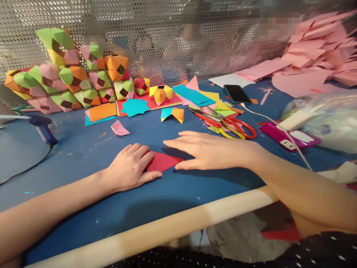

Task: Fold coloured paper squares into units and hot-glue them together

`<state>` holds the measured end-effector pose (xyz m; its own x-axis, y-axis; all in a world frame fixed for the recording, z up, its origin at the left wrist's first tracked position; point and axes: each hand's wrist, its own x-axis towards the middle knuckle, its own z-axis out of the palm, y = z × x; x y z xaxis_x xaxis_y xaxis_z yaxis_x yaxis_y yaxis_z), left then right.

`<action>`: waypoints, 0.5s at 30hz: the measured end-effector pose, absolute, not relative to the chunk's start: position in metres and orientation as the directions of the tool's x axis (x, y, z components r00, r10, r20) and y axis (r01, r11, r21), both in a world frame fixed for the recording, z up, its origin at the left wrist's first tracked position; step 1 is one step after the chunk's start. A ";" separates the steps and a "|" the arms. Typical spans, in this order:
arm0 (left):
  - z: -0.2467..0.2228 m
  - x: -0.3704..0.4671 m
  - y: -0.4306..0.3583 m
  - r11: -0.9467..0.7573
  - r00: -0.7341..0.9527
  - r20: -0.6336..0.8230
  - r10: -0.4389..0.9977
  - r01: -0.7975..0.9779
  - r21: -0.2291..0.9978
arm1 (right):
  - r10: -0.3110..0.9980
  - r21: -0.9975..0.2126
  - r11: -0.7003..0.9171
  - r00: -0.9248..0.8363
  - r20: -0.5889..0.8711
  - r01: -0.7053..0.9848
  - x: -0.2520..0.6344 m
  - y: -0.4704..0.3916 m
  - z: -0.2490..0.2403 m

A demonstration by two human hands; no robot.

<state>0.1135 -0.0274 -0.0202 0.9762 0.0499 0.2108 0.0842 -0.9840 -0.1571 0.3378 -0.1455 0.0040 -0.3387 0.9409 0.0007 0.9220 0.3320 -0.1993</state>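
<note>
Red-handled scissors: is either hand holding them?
No, the red-handled scissors lie among paper scraps beyond the right hand, and the left hand rests on the red paper.

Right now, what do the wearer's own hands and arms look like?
Left hand and right hand: bare, no gloves, rings or watch visible. Left forearm and right forearm: uncovered, no sleeves in view. Black clothing with white dots shows below.

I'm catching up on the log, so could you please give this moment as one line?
left hand: on red paper | right hand: at its tip | scissors: beyond
</note>
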 end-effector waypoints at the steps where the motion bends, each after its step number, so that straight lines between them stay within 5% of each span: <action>1: -0.019 0.113 -0.026 -0.987 0.977 0.206 0.048 0.077 -0.138 | 0.948 -0.183 0.314 -0.317 0.013 0.932 0.342 -0.146 0.006; 11: -0.011 0.114 -0.017 -0.998 0.954 0.295 0.056 0.064 -0.017 | 0.967 -0.160 0.228 -0.204 0.155 0.960 0.353 -0.139 0.014; 15: -0.013 0.112 -0.012 -0.994 0.919 0.394 -0.011 0.033 -0.105 | 0.973 -0.246 0.159 -0.110 0.202 0.956 0.345 -0.139 0.017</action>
<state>0.1118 -0.0116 -0.0129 0.9190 -0.0113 0.3940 0.0328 -0.9939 -0.1052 0.3451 -0.1392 0.0167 -0.1096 0.9731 0.2025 0.9562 0.1589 -0.2458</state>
